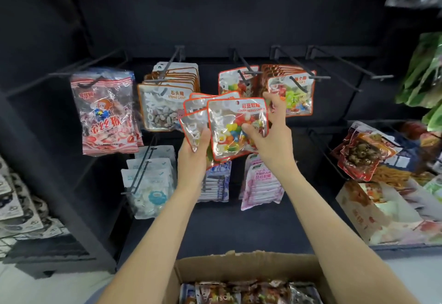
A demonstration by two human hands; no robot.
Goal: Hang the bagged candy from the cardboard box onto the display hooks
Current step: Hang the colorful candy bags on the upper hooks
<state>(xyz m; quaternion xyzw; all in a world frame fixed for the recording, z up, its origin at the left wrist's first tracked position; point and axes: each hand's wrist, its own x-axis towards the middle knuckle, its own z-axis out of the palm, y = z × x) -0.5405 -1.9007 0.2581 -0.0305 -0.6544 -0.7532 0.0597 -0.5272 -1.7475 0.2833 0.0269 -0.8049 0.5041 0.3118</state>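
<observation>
My left hand grips a fanned stack of clear, orange-edged candy bags from below. My right hand pinches the front bag of coloured jelly beans by its right edge, thumb on its face. The bags are held up in front of the black display hooks. One hook just behind carries a matching bag, and the hook to its right holds several similar bags. The cardboard box sits open at the bottom, with more bagged candy inside.
Stone candy bags and red-striped bags hang on the left hooks. White, blue and pink packs hang on the lower row. An empty hook juts out at the upper right. Snack packs and a carton crowd the right.
</observation>
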